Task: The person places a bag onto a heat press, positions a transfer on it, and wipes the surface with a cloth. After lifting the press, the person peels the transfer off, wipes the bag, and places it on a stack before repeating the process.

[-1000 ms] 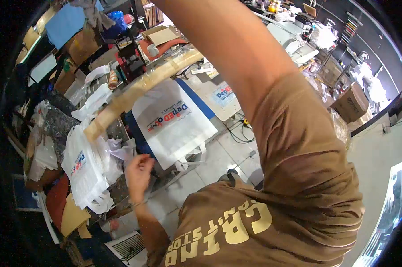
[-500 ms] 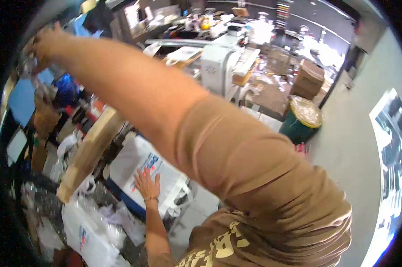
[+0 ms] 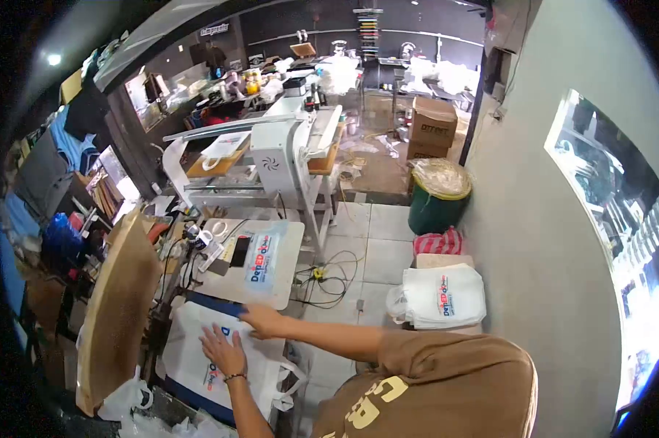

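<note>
A white tote bag point(image 3: 186, 329) with a blue and red print lies flat on a dark blue pad point(image 3: 187, 393). My left hand point(image 3: 225, 352), a bracelet at its wrist, rests open on the bag with fingers spread, partly covering the print. At the bag's far edge is my right hand point(image 3: 264, 321); its fingers are blurred, so a grip cannot be made out. The bag's handles point(image 3: 289, 385) hang over the near right side. Left of the bag, a thick wooden board point(image 3: 118, 321) stands tilted up.
Beyond the bag, a pale board point(image 3: 289, 252) carries a printed transparent sheet point(image 3: 262, 259) and a black phone-like object point(image 3: 240, 251). A white press machine point(image 3: 275, 160) stands behind. Stacked printed bags point(image 3: 461, 296), a green bin point(image 3: 435, 208) and cables point(image 3: 329, 281) are to the right.
My right arm has swung from the raised upper left down to the bag's far edge. My left hand stays flat on the bag. The view has turned, showing more of the room's right side.
</note>
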`<action>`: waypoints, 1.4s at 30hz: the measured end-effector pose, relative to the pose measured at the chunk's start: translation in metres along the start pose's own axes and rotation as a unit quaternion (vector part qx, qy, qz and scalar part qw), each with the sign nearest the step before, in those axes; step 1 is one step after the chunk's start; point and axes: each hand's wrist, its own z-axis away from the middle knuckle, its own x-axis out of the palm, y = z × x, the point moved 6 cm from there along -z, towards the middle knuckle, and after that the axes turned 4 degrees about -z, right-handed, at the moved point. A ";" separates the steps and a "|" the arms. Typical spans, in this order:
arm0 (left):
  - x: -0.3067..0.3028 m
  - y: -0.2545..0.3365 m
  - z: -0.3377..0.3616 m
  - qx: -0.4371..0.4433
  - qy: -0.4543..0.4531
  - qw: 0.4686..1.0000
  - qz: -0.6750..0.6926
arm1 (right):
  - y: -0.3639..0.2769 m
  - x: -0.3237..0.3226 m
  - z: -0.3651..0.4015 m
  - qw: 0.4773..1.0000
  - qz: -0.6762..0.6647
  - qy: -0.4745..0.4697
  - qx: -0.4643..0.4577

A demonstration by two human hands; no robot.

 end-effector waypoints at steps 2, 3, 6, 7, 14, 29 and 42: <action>0.021 0.006 0.002 0.012 -0.062 0.997 0.044 | 0.013 0.015 0.058 0.990 0.017 -0.039 0.132; 0.016 0.015 0.001 -0.005 -0.098 0.995 0.013 | 0.019 0.020 0.074 0.987 0.015 -0.013 0.159; 0.017 0.002 0.003 -0.008 -0.146 0.989 0.039 | 0.017 0.024 0.085 0.984 0.003 -0.014 0.180; 0.011 -0.011 0.008 -0.011 -0.147 0.986 0.077 | 0.019 0.025 0.086 0.983 0.014 -0.019 0.181; -0.092 -0.203 0.131 -0.263 0.235 0.930 0.100 | 0.036 0.002 0.071 0.950 -0.180 -0.025 0.256; -0.117 -0.236 0.207 -0.368 0.044 0.913 -0.171 | 0.055 0.020 0.067 0.943 -0.249 -0.042 0.215; -0.207 -0.228 0.115 -0.276 0.163 0.947 0.036 | 0.056 0.011 0.069 0.950 -0.251 -0.048 0.182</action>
